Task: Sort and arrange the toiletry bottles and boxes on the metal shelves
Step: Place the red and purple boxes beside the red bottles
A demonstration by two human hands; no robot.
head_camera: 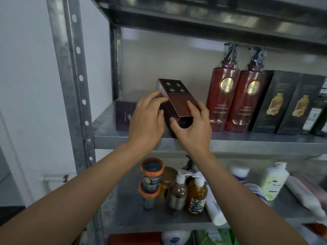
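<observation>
While both hands grip the brown box (178,101), left hand (146,119) on its side and right hand (192,129) at its near end, it tilts over the shelf edge (247,140); a careless push could topple the red bottles (237,98) just beside it.

Left of the left hand (146,119) stands a plain pale wall (26,68). Between the two rises a grey metal post (70,76) with a row of round holes. Beyond both hands, a dull beige back wall (168,55) shows through the rack. High above the right hand (192,128), the top shelf (212,15) catches soft, blurred glints. The shelf (247,141) edge runs just under the wrists, and a lower shelf (127,209) lies under the forearms. Low and left, a white pipe (53,178) carries a brass fitting. The light is dim and even.
</observation>
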